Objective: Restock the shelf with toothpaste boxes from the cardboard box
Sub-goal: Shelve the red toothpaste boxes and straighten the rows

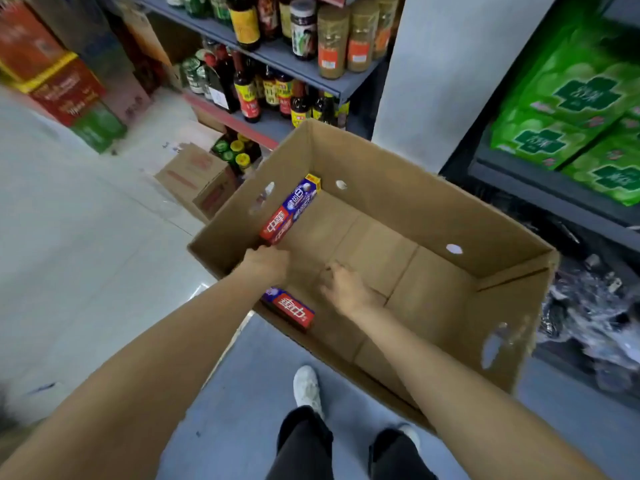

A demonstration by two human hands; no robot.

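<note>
A large open cardboard box (398, 181) sits on the floor in front of me. Inside it, a red and blue toothpaste box (291, 209) leans along the left wall. A second toothpaste box (289, 306) lies flat near the front left corner, partly hidden under my left forearm. My left hand (266, 263) reaches into the box and touches the near end of the leaning toothpaste box, fingers curled. My right hand (346, 289) hovers over the bare box floor with fingers apart, holding nothing.
A grey shelf (277, 57) with sauce bottles and jars stands behind the box. Green packs (571, 109) fill a dark shelf at the right. A smaller cardboard carton (197, 181) with bottles sits on the floor at the left. My feet (308, 386) are in front of the box.
</note>
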